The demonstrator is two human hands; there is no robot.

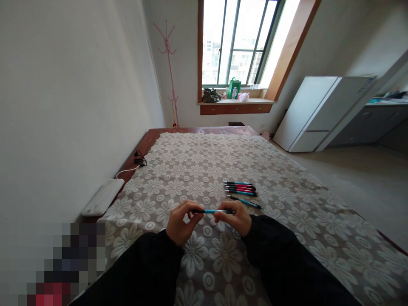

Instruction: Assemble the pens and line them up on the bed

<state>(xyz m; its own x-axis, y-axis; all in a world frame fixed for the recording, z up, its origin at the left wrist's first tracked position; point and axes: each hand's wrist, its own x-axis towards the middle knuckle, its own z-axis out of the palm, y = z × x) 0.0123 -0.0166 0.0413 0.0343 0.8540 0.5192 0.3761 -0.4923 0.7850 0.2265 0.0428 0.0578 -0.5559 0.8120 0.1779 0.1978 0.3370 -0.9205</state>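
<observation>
Pinching a blue pen (209,211) near both ends with left fingers (186,205) and right fingers (230,205), likely to steady it; held over flowery cloth (204,162), near more pens (240,188) mostly lined up, maybe for neatness.

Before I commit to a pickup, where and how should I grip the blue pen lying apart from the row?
Pinch the blue pen mid-barrel, probably from above and the near right side. It lies flat and slantwise, its slim barrel exposed there; the row of pens borders its far side, and the right hand crowds its left part.
</observation>
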